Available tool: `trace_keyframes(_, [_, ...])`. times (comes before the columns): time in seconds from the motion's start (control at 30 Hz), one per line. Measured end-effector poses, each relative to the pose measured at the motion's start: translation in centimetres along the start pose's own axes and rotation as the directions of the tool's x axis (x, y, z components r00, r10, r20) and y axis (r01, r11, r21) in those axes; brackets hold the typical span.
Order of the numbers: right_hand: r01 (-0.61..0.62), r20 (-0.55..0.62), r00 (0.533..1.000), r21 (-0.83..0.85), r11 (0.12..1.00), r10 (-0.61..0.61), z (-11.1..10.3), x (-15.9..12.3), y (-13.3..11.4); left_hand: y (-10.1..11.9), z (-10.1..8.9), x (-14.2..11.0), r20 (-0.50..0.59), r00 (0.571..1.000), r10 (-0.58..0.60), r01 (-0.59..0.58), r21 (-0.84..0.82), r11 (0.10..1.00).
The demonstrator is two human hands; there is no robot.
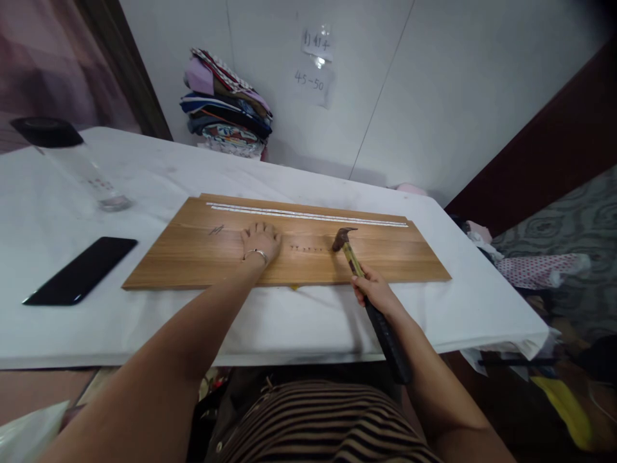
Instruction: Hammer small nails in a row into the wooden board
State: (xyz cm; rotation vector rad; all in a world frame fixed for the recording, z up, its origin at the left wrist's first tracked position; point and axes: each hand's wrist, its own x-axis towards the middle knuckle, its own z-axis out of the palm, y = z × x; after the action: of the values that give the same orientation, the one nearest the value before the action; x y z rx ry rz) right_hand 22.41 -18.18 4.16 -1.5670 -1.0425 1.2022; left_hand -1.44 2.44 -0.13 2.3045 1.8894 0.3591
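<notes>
A long wooden board (193,257) lies on the white table (299,321). My left hand (260,242) rests flat on the board with fingers spread, a bracelet at the wrist. My right hand (373,290) is closed round the handle of a claw hammer (354,257). The hammer's head sits on the board at the right end of a short row of nails (308,248) driven into the wood. Two loose nails (216,229) lie on the board to the left of my left hand.
A thin pale strip (308,215) runs along the board's far edge. A black phone (81,270) and a clear bottle with a black cap (72,161) sit at the left. Folded fabrics (226,106) are stacked against the wall. Clutter lies on the floor at the right.
</notes>
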Motion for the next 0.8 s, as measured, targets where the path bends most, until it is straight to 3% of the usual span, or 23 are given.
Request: trace_keyframes(0.8, [0.025, 0.034, 0.999, -0.009, 1.000, -0.025, 1.5, 0.6, -0.3, 0.4, -0.3, 0.0, -0.001, 1.000, -0.018, 0.018, 0.030, 0.999])
